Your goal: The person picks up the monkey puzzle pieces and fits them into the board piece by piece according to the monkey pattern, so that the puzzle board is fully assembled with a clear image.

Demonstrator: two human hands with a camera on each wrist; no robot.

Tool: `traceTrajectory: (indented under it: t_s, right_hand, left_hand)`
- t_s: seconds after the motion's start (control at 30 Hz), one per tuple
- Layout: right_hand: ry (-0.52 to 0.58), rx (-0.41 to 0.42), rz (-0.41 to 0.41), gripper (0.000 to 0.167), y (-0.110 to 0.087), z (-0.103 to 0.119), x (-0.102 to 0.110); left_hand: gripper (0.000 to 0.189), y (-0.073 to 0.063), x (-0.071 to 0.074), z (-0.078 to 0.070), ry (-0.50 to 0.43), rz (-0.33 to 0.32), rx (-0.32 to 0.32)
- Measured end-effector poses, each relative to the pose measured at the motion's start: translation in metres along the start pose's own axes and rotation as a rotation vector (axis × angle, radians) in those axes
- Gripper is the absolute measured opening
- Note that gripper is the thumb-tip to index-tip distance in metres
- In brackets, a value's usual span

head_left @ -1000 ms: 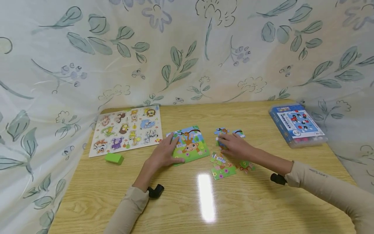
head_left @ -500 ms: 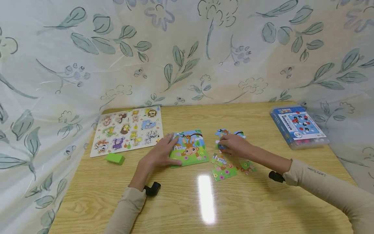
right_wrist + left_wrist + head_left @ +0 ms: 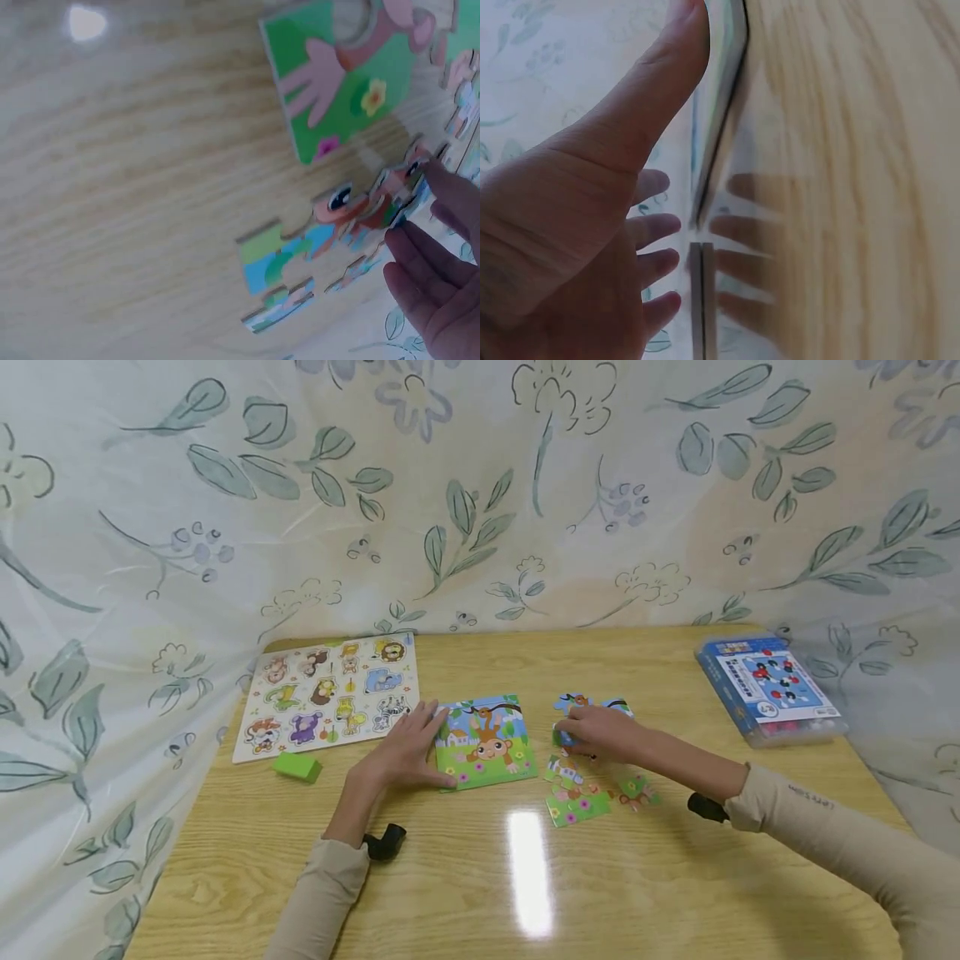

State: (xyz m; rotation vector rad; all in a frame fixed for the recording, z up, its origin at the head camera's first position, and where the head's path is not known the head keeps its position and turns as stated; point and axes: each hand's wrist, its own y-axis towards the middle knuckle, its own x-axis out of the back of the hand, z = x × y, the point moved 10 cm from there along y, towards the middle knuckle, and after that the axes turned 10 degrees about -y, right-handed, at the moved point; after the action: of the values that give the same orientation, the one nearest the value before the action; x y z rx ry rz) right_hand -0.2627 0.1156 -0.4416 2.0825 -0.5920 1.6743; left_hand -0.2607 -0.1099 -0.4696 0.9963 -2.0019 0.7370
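A square monkey picture puzzle [image 3: 487, 747] lies mid-table, its image whole. My left hand [image 3: 399, 752] rests along its left side with fingers extended, the thumb at the lower left corner. To the right, my right hand [image 3: 606, 732] is over a group of loose puzzle pieces [image 3: 577, 806]. In the right wrist view, its thumb and fingers pinch a small puzzle piece [image 3: 401, 196], partly covered by the fingertips. Beside that are a piece with a monkey's eye [image 3: 334, 210] and a green corner piece with a flower [image 3: 296, 64].
An animal peg board [image 3: 330, 693] lies at the back left, a green block [image 3: 297, 767] just in front of it. At the back right is a clear-sided box with a blue label [image 3: 772, 685]. A floral curtain [image 3: 480, 493] hangs behind the table.
My left hand has slid left off the monkey picture to its edge, uncovering more of it. The right hand has shifted slightly left among the pieces, and its fingers now close on one.
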Motion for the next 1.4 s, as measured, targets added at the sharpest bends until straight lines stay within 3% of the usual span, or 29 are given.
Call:
traceTrajectory:
  t_s: [0.1, 0.23, 0.37, 0.47, 0.67, 0.83, 1.1, 1.4]
  right_hand:
    - [-0.006, 0.003, 0.003, 0.033, 0.005, -0.001, 0.004]
    - [-0.033, 0.005, -0.082, 0.036, 0.018, 0.0, 0.022]
    - [0.019, 0.03, -0.194, 0.033, 0.042, 0.009, 0.041]
    - [0.056, 0.077, -0.214, 0.031, 0.064, 0.02, 0.044]
    - [0.193, 0.118, -0.062, 0.031, 0.113, 0.033, 0.025]
    - [0.261, 0.142, 0.038, 0.03, 0.139, 0.039, 0.012]
    - [0.234, 0.155, 0.135, 0.033, 0.152, 0.046, -0.001]
    - [0.232, 0.194, 0.144, 0.031, 0.161, 0.054, -0.005]
  left_hand:
    - [0.117, 0.0, -0.001, 0.003, 0.024, 0.005, 0.008]
    - [0.119, 0.001, -0.004, 0.009, 0.038, 0.032, 0.031]
    - [0.121, 0.004, -0.004, 0.01, 0.046, 0.044, 0.04]
    - [0.122, 0.008, -0.003, 0.01, 0.06, 0.054, 0.044]
    - [0.12, 0.012, -0.006, 0.006, 0.086, 0.097, 0.073]
    - [0.118, 0.01, -0.008, 0.004, 0.114, 0.115, 0.1]
    - [0.118, 0.006, -0.006, 0.005, 0.159, 0.104, 0.11]
    - [0.118, 0.003, -0.006, 0.006, 0.162, 0.094, 0.106]
